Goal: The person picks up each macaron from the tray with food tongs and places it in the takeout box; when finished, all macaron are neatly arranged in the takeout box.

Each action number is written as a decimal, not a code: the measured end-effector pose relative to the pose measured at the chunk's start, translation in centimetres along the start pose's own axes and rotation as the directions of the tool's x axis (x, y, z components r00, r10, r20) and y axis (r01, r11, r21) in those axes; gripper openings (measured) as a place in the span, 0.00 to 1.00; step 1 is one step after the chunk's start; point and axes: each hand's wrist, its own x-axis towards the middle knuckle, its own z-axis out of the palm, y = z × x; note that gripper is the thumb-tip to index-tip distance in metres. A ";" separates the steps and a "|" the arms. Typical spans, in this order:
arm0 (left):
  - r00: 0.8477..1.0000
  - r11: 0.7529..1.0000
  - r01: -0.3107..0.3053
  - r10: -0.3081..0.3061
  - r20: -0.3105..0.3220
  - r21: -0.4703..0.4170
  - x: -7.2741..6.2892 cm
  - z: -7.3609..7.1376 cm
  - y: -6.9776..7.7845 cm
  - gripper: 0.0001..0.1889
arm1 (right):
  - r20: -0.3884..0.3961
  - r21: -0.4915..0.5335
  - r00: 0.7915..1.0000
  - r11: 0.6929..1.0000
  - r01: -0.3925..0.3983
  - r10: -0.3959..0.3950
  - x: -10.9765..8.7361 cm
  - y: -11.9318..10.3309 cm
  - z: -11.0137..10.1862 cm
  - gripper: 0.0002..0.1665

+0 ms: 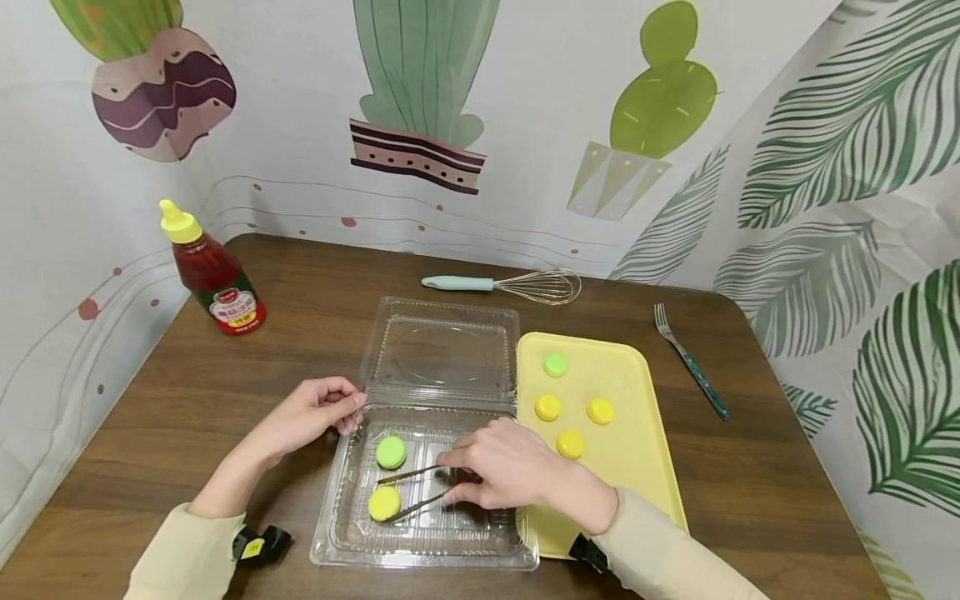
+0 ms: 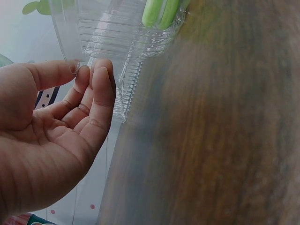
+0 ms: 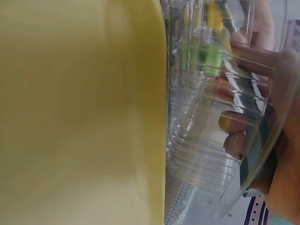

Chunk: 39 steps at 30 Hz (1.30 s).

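Observation:
My right hand (image 1: 517,467) grips dark tongs (image 1: 410,475) over the base of a clear plastic clamshell box (image 1: 328,533). The tongs' arms are spread, with their tips on either side of a yellow macaron (image 1: 384,503) in the box. Farther back in the same base sits a green macaron (image 1: 391,452). With thumb and fingertips, my left hand (image 1: 306,421) pinches the box's rim at the left, near the hinge; the left wrist view shows this hand (image 2: 56,122) close up. Through the clear wall, the right wrist view shows the tongs (image 3: 253,136) in my fingers.
Right of the box lies a yellow tray (image 1: 633,492), bearing several yellow macarons (image 1: 570,444) and a green one (image 1: 555,364). The box's lid (image 1: 446,346) lies folded back. Beyond are a whisk (image 1: 517,285), a fork (image 1: 692,362) and a red sauce bottle (image 1: 221,279).

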 end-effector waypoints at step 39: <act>1.000 1.000 0.008 -0.008 -0.006 -0.002 -0.1 0.1 0.1 0.13 | -0.121 0.149 0.972 0.972 -0.182 0.200 -4.0 2.0 -4.4 0.28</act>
